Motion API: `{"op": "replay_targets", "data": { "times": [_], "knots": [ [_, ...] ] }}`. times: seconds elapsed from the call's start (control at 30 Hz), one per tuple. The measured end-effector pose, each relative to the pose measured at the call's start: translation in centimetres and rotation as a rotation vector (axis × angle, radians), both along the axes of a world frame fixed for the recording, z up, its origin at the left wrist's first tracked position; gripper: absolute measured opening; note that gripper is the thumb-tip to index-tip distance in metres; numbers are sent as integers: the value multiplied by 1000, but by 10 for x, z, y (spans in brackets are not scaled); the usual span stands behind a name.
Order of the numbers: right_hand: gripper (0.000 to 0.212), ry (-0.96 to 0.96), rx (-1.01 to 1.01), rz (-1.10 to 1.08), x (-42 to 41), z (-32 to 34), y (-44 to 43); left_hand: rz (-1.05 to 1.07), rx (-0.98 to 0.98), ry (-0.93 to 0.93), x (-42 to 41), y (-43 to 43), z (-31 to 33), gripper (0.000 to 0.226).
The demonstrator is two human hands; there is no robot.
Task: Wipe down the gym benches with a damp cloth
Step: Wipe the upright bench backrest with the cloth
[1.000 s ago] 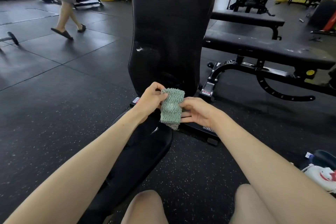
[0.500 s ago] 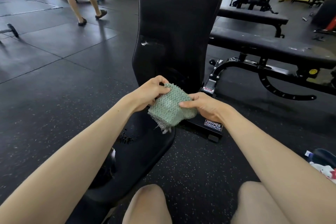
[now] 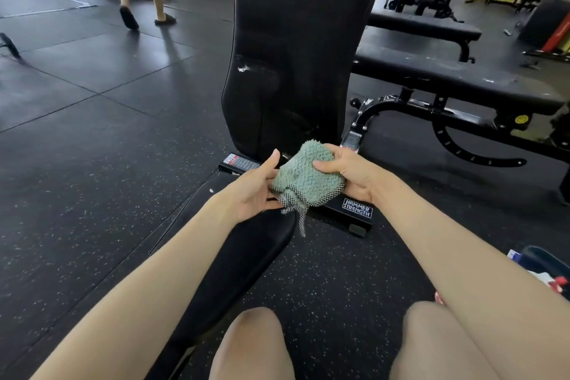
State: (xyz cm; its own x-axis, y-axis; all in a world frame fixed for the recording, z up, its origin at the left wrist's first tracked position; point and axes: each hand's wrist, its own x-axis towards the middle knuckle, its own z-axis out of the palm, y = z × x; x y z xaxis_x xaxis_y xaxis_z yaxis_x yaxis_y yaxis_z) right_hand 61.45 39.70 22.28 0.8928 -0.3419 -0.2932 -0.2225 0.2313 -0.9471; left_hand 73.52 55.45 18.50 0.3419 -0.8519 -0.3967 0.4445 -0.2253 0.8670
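Green cloth [image 3: 303,173] bunched before bench [image 3: 293,40]; left hand [image 3: 253,191] gripping left edge, right hand [image 3: 354,177] wrapped round right side.

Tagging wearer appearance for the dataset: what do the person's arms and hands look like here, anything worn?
Left forearm and right forearm are bare to the frame edge, with no sleeves in view. Left hand and right hand are ungloved. No watch, band or ring shows on the sides seen.
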Motion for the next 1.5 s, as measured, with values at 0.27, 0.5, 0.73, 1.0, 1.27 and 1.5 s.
{"op": "replay_targets", "data": {
  "times": [0.27, 0.5, 0.73, 1.0, 1.27, 1.5],
  "knots": [
    [26, -67, 63, -154, 2, -1, 4, 66, -6, 84, -14, -5, -2, 53],
    [28, -18, -7, -180, -2, 1, -3, 113, -224, -173, -8, -1, 11, 42],
    [47, -77, -5, -45, -12, 14, -10, 144, -205, -396, 8, 1, 36, 57],
    [48, -9, -67, 33, -4, 12, -14, 63, -52, -554, 20, 5, 40, 42],
    [37, 166, -234, -77, 9, 15, -4, 192, 109, -572, 13, -7, 47, 50],
    [27, 53, -31, -161, 19, 22, 11, 99, 118, -809, -3, -16, 51, 62]
  ]
}}
